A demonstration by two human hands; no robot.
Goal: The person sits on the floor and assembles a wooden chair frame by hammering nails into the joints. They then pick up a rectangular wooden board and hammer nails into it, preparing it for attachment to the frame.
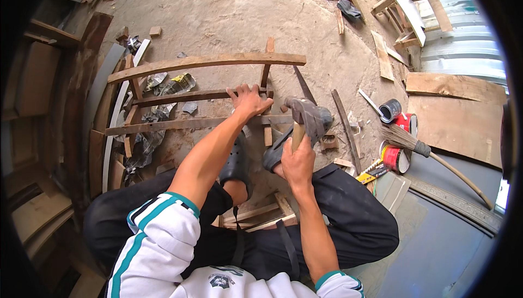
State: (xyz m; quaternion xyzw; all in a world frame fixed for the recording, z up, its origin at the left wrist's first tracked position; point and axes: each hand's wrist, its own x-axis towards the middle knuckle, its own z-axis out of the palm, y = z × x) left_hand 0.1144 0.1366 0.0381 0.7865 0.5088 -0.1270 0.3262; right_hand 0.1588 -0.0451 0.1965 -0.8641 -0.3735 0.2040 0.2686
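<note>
While clasping a hammer [297, 134] by its wooden handle in the right hand [298, 164], resting the left hand [249, 102] on the wooden frame [188, 97], near the right end of the middle rail. Spreading the left fingers over that rail, not visibly clenching; not being able to tell from this angle about any curl underneath. Closing the right fingers firmly round the handle, showing the hammer's head against the dark right shoe [272, 159], and struggling to separate grey from grey there. Locating the frame: sitting low over the bare ground [218, 26], just ahead of the left shoe [233, 162], running left to right with three long rails and shorter crosspieces, overlapping some crumpled wrapping [143, 148] at the left. Judging by the slim bars, am expecting light to moderate weight, stiff along each rail, but probably racking at the joints under a sideways push. Am guessing at dry, rough timber, hardly slippery, likely splintery along the edges, possibly splitting near the rail ends. For lifting, am favouring both outer rails, close to the crosspieces, over any single overhanging end. For steadying, am favouring a rail right beside a joint, placing fingers well clear of the hammer. For the hammer, am expecting a head-heavy balance, so recommending a grip well back from the head.
</note>
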